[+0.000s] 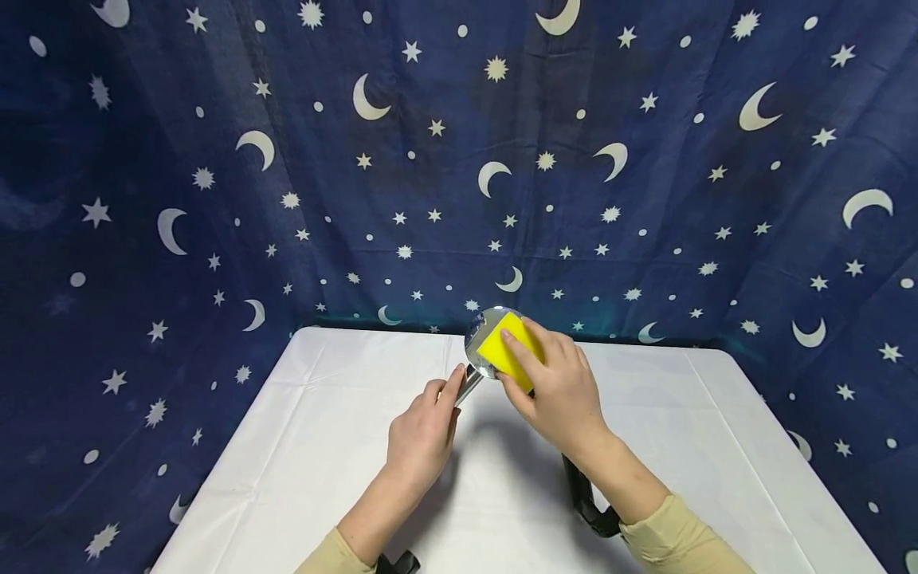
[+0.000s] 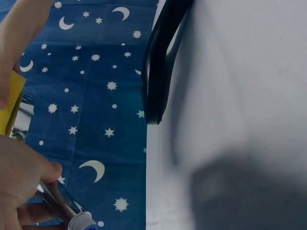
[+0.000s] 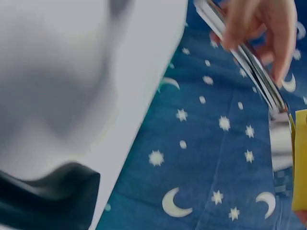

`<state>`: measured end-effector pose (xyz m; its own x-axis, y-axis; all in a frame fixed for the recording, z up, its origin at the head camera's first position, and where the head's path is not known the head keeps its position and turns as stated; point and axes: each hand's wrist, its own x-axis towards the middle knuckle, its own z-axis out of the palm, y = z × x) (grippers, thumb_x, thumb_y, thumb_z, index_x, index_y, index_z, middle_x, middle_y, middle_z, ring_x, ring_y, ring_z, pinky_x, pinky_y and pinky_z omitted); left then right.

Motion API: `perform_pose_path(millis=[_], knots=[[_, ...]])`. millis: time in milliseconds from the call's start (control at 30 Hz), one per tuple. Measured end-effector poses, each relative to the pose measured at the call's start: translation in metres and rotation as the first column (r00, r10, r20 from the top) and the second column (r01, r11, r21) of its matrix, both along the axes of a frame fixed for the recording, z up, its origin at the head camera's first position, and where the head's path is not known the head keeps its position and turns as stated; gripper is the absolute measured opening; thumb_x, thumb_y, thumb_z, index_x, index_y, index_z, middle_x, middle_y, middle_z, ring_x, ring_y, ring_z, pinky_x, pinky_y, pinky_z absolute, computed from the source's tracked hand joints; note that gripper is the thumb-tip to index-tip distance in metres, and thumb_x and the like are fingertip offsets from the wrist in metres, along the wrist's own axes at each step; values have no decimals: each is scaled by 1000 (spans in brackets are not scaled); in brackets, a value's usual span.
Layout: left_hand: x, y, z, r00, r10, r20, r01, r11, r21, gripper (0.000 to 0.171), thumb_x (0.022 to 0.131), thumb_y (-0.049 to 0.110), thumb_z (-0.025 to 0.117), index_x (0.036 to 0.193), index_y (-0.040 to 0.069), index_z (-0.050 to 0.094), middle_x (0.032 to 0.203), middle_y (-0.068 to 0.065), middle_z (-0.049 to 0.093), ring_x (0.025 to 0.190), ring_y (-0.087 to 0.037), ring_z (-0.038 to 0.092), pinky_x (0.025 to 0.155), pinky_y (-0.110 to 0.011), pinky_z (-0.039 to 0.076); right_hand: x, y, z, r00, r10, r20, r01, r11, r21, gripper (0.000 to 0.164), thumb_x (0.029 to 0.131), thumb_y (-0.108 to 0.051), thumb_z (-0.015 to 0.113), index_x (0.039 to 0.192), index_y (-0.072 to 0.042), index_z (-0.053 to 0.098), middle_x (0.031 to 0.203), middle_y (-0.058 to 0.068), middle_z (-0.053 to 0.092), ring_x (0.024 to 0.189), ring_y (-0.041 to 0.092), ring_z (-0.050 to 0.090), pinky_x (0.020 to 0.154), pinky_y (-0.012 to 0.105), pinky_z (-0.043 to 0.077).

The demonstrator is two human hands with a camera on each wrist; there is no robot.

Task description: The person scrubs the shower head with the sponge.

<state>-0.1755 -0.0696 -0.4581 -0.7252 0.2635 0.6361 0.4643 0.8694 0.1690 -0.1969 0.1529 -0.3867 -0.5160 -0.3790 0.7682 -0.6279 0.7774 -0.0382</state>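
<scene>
A chrome hand shower head (image 1: 476, 328) is held up over the far edge of the table, its round head uppermost. Around its handle (image 1: 468, 388) my left hand (image 1: 423, 430) is curled; in the left wrist view the threaded end (image 2: 82, 223) sticks out past the fingers. My right hand (image 1: 566, 391) holds a yellow cloth (image 1: 495, 351) against the round head, fingers spread over it and thumb at the lower edge. The cloth hides much of the head's face. In the right wrist view only the cloth's edge (image 3: 301, 163) shows.
A white-covered table (image 1: 323, 454) lies beneath both hands. Behind it hangs a dark blue curtain (image 1: 445, 175) with moons and stars. A black wrist mount (image 1: 591, 502) juts out below the right forearm, and another black part (image 1: 398, 563) shows by the left sleeve.
</scene>
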Motion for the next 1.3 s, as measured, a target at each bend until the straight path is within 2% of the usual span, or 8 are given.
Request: perform_pose_path(millis=[133,267,367,600,700,1033,1167,1300], knots=[[-1,-1,2,1000,-9,-4,9,1000,0,77,88,10,82,154,17,45,115,-5,63,80,-19,67,48,-32,53,8,-10,-9,998,65,-28,-62,995,79,54,86,-27,72,138,-14,65,144,19,54,116,40,56,94,55,50],[0,-2,3,1000,-7,-13,7,1000,-1,77,87,10,82,154,16,45,116,-5,63,81,-19,67,49,-31,53,10,-11,-8,995,89,-33,-84,987,138,55,85,-22,72,139,-15,65,146,19,53,117,40,56,95,53,51],[0,-3,3,999,-4,-32,4,1000,-1,78,86,9,84,153,17,46,116,-4,62,81,-20,67,47,-34,53,2,-5,0,997,67,-33,-63,992,111,54,87,-22,74,140,-14,64,148,19,52,118,41,55,95,54,51],[-1,-5,1,997,-13,-72,11,999,-32,74,84,9,84,150,20,51,115,-4,63,82,-22,68,45,-37,50,-17,9,18,997,-68,-22,67,996,-60,53,90,-27,73,140,-11,64,149,19,50,116,44,54,94,56,51],[-2,-5,1,996,-16,-86,12,999,-49,73,84,10,83,149,21,52,114,-3,62,81,-21,68,44,-36,49,-19,7,19,997,-69,-27,67,995,-79,52,90,-27,72,138,-11,65,148,20,51,115,45,55,93,56,51],[-2,-4,3,995,-26,-95,20,998,-63,62,85,10,84,140,20,57,111,-1,62,77,-20,66,41,-30,46,2,-26,3,998,60,-28,-58,995,82,49,90,-25,67,137,-12,66,150,18,50,120,40,55,96,53,51],[-1,-6,1,996,-20,-91,15,998,-55,64,85,11,84,142,20,56,112,-1,62,79,-20,66,41,-30,46,0,-25,5,998,46,-32,-43,994,97,49,91,-23,65,138,-11,66,151,18,49,120,40,55,96,53,51],[-1,-7,0,995,-14,-102,10,999,-43,71,85,10,83,148,21,54,114,-2,62,81,-20,67,42,-34,47,-10,-11,16,999,-27,-43,28,999,21,49,92,-25,66,138,-9,65,150,19,50,116,43,55,94,56,51]])
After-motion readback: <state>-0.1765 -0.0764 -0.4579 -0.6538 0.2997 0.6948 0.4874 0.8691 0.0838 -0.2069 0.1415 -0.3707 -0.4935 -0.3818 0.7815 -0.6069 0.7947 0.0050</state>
